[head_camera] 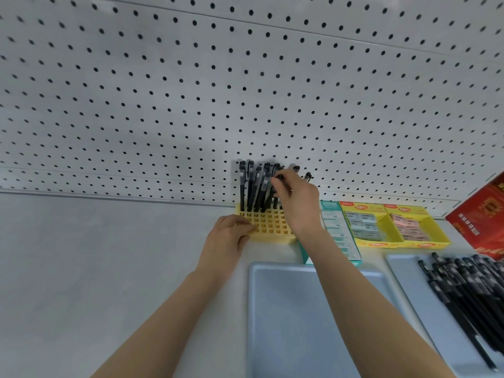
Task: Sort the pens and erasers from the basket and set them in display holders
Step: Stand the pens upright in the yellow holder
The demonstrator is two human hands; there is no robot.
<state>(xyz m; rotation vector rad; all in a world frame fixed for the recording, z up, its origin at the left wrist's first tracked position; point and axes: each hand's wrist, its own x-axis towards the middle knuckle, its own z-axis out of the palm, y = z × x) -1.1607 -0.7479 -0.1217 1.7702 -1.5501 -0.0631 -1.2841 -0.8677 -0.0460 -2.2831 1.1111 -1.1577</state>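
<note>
Contact with the front left corner of the yellow grid pen holder (270, 227) is made by the left hand (229, 233), fingers laid over its top and thumb against its front wall. Black pens (249, 184) are stood upright in the holder's rear rows, against the pegboard (191, 91). One pen's top (279, 176) is pinched by the right hand (297, 203) fingers. Just right, a teal eraser box (328, 205) and two yellow eraser boxes (379, 244) are lined up on the shelf (95, 255). Nearer, an empty blue-grey tray (313, 309) is seen, then a second tray (409, 282) loaded with loose black pens (469, 290). A red carton (482, 216) is placed farthest right.
</note>
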